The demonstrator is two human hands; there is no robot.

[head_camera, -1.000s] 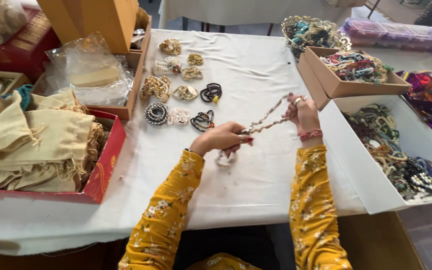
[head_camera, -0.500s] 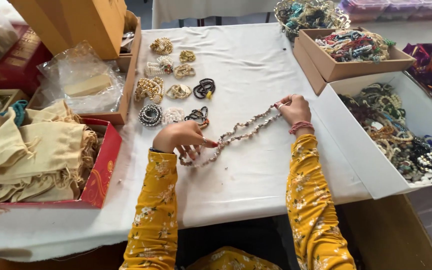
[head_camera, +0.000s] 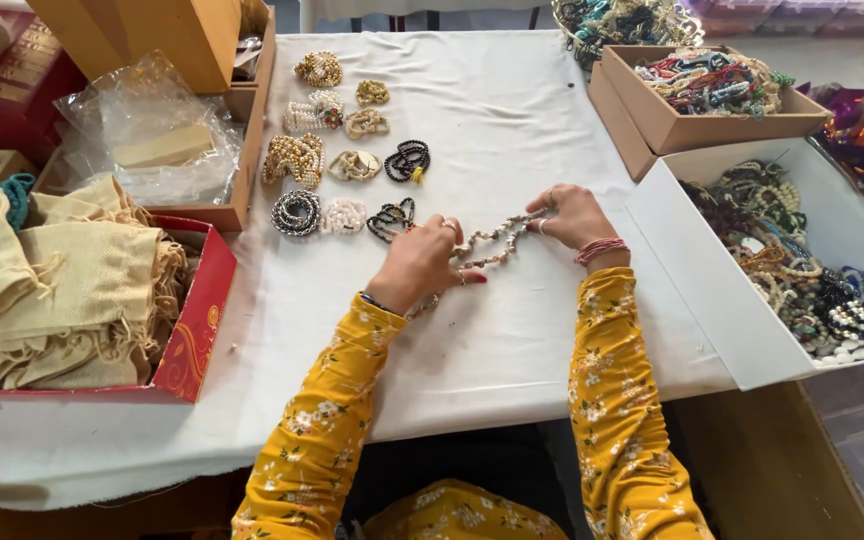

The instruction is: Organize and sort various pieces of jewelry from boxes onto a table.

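Fingers (head_camera: 452,228) around beaded necklace (head_camera: 492,245) ends

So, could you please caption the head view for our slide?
Both hands, left and right, gather a beaded necklace on a white tablecloth.

Mustard-yellow floral sleeves (head_camera: 612,400), pink beaded bracelet (head_camera: 600,249), finger rings (head_camera: 449,226).
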